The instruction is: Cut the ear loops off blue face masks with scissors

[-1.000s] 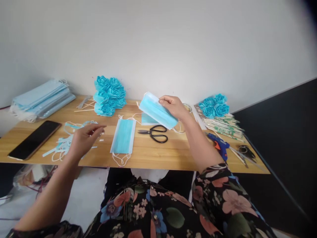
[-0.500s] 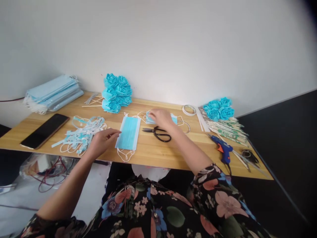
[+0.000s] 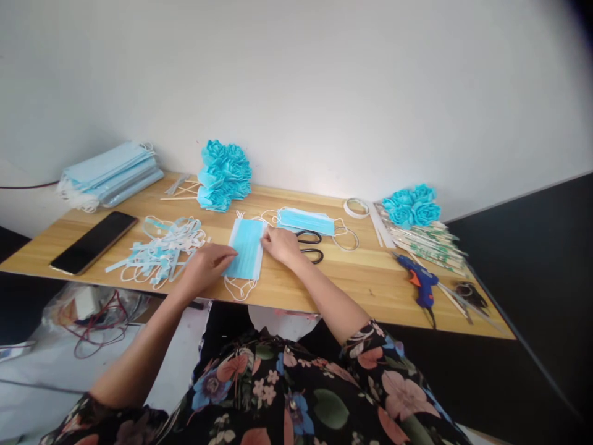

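A blue face mask with white edges and ear loops lies flat on the table in front of me. My left hand has its fingers pinched together at the mask's left edge. At its right edge, the fingers of my right hand are closed on the white border. Black-handled scissors lie beneath and beside my right hand, which hides their blades. Behind that hand rests a small pile of masks. Left of my left hand is a tangled heap of cut mask strips and loops.
A phone and a stack of masks occupy the left side. Blue fabric flowers stand at the back, with more flowers at right. A tape roll and a blue glue gun lie on the right.
My right hand has come from the mask pile at the back to the single mask's right edge. My left fingers have shifted slightly right, over its left edge. The view has moved slightly.
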Demonstrator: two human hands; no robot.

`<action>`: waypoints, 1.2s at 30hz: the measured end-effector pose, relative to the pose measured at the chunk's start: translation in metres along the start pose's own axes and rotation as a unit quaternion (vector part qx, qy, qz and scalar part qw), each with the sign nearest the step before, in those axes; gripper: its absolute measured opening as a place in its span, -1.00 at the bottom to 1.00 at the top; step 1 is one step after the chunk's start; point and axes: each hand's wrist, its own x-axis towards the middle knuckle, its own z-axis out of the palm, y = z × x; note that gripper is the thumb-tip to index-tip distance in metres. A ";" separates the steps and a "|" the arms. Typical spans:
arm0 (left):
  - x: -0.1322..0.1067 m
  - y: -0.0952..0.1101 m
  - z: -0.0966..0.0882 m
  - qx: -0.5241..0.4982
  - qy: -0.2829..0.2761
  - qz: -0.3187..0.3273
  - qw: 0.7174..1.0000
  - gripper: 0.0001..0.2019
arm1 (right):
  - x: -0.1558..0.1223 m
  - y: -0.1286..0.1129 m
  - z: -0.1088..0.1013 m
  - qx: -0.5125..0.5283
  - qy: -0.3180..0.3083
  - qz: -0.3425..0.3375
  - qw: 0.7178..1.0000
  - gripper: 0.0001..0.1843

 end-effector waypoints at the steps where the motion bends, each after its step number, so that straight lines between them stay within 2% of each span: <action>1: 0.000 0.000 0.000 -0.002 0.000 0.001 1.000 -0.71 | -0.001 0.002 0.000 0.010 0.002 -0.004 1.000 -0.76; 6: 0.000 0.000 0.000 -0.001 0.001 -0.005 1.000 -0.71 | -0.006 0.006 -0.004 0.046 0.023 -0.010 0.999 -0.74; 11: -0.001 0.001 0.001 0.002 -0.002 -0.002 1.000 -0.72 | -0.001 -0.002 -0.003 -0.020 0.013 0.008 1.000 -0.47; 14: -0.002 0.001 0.002 0.002 0.004 -0.005 1.000 -0.73 | 0.006 -0.007 0.002 -0.024 -0.003 0.009 1.000 -0.54; 18: -0.006 -0.001 0.002 -0.019 0.016 -0.029 0.999 -0.73 | 0.008 -0.005 0.005 0.019 -0.009 0.016 1.000 -0.69; 22: -0.009 -0.007 0.003 -0.047 0.029 -0.062 0.997 -0.70 | -0.001 0.003 0.001 0.105 0.016 -0.014 0.994 -0.68; 24: -0.009 -0.008 0.004 -0.059 0.037 -0.075 0.995 -0.69 | -0.005 0.007 0.000 0.174 0.041 -0.042 0.983 -0.68; 26: -0.008 -0.007 0.004 -0.075 0.043 -0.095 0.992 -0.67 | -0.006 0.011 -0.001 0.278 0.066 -0.067 0.956 -0.71; 27: -0.007 -0.006 0.003 -0.087 0.049 -0.107 0.989 -0.64 | -0.006 0.013 -0.001 0.343 0.073 -0.074 0.934 -0.74; 29: -0.001 -0.002 0.001 -0.122 0.071 -0.132 0.981 -0.55 | -0.005 0.016 -0.003 0.472 0.069 -0.082 0.875 -0.76; 31: 0.009 0.003 -0.001 -0.183 0.099 -0.149 0.967 -0.40 | -0.003 0.018 -0.007 0.567 0.064 -0.086 0.817 -0.60; 33: 0.024 0.010 0.000 -0.279 0.110 -0.157 0.941 -0.22 | -0.002 0.019 -0.014 0.620 0.073 -0.089 0.776 -0.41; 36: 0.049 0.022 0.009 -0.428 0.074 -0.181 0.882 -0.04 | -0.004 0.021 -0.026 0.655 0.097 -0.091 0.744 -0.27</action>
